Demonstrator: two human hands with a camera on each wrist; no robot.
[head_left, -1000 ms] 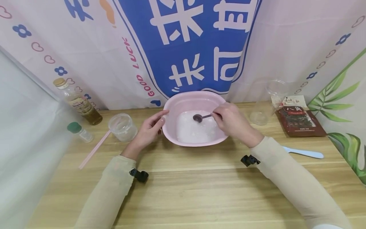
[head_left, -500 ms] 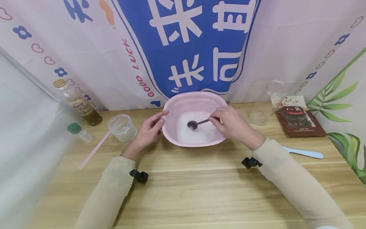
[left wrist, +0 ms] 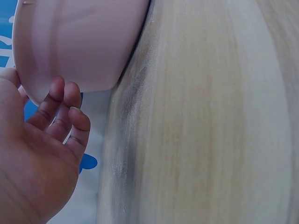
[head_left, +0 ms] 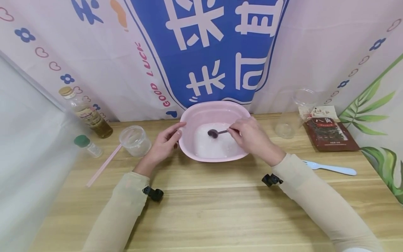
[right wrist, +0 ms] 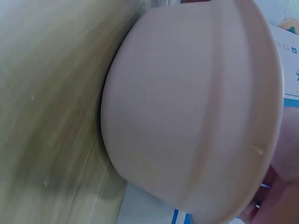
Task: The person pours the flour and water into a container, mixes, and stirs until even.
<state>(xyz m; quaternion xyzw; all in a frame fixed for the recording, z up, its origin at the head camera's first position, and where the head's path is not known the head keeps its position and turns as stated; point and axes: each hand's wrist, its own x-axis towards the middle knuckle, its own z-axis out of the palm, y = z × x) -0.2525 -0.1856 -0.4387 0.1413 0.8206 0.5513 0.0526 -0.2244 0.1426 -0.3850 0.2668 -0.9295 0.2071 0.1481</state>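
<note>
A pink plastic basin (head_left: 215, 160) stands on the wooden table with white, frothy-looking contents (head_left: 209, 148) in its bottom. My left hand (head_left: 164, 143) holds the basin's left rim. In the left wrist view that hand (left wrist: 44, 140) has its fingers bent beside the outer wall, close under the rim. With its fingertips my right hand (head_left: 252, 136) pinches the handle of a small dark spoon (head_left: 213, 133), whose bowl is down at the white contents. The right wrist view mostly shows the basin's outer wall (right wrist: 168, 102), with part of the right hand (right wrist: 282, 182) past the rim.
At left are an oil bottle (head_left: 89, 117), a green-capped shaker (head_left: 88, 145), a clear round tub (head_left: 136, 141) and a pink stick (head_left: 104, 166). A clear plastic cup (head_left: 285, 127), brown packet (head_left: 329, 133) and light-blue fork (head_left: 335, 169) lie at right. A printed curtain (head_left: 126, 80) hangs behind.
Within the basin the spoon moved left, then slightly back to the right and away from me, with my right hand following. The left hand and basin stayed in place.
</note>
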